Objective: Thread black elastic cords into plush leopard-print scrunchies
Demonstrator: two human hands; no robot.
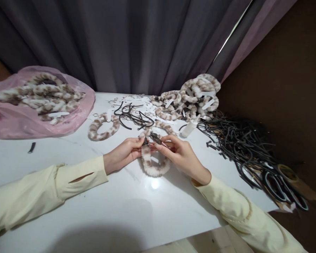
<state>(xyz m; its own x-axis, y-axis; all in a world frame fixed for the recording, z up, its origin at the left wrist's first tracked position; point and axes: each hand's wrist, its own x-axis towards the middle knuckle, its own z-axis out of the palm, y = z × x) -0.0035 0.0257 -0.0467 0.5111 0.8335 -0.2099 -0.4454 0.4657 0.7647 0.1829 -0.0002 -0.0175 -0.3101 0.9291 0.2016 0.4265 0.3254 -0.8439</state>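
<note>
A fluffy white and brown loop [155, 169] hangs between my hands over the table. My left hand [129, 151] pinches the loop at its upper left, by a dark band. My right hand [179, 153] is closed at the upper right, its thumb and fingers on a dark piece [156, 138] that meets the top of the loop. Whether that piece is a tool or part of the loop is hard to tell. Just behind my hands lies another furry loop [166, 127], partly hidden.
On the white table [100, 214] are a pink bag [79, 123] of furry pieces, a separate loop [104, 135], black cords [131, 114], a white bottle [189, 127], piled loops [200, 88] and a heap of black cords [242, 140] at right.
</note>
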